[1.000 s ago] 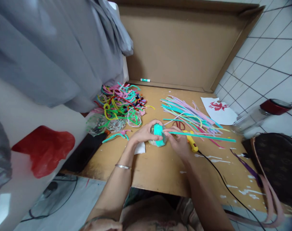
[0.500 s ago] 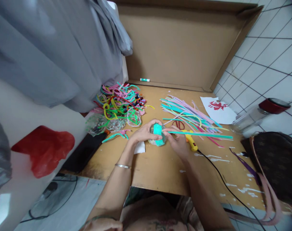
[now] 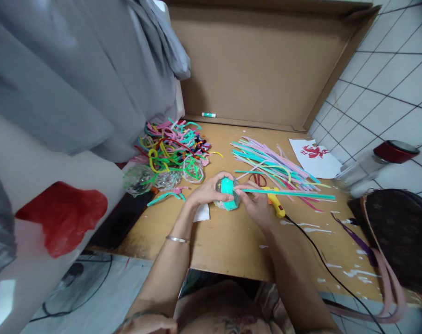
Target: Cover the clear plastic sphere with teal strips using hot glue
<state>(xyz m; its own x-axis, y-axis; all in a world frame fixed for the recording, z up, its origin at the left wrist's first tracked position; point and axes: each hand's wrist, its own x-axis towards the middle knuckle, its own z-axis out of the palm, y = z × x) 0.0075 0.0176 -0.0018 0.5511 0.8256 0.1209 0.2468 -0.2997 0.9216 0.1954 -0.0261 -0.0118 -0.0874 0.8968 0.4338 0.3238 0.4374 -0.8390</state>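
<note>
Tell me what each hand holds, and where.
Left hand: teal-wrapped piece, by its left side. Right hand: teal strip, pinched at its end nearest that piece.

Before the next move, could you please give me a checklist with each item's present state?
1. Left hand holding the see-through object with turquoise band: ok.
2. Right hand holding at least one long turquoise strip: ok.
3. Near end of the strip attached to that object: cannot tell, hidden.
4. Yellow glue gun well away from the right hand: not ok, it lies close.
5. Red-handled scissors fully visible: not ok, only handles show.
</note>
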